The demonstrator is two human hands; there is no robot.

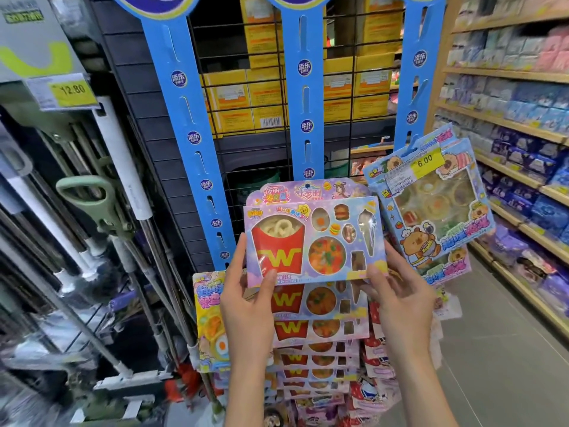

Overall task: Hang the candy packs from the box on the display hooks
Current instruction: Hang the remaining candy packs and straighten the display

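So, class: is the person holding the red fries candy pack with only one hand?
No: the left hand and right hand each grip a lower corner of the candy pack.

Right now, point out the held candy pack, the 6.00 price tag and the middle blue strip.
held candy pack point(314, 238), head view, front window.
6.00 price tag point(426, 163), head view, yellow label.
middle blue strip point(305, 97), head view, mid-length.

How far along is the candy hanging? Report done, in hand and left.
Done: fries-design packs hang stacked on the middle strip, blue packs on the right strip. In hand: left hand and right hand hold another pack. Left: hooking it; the box is out of view.
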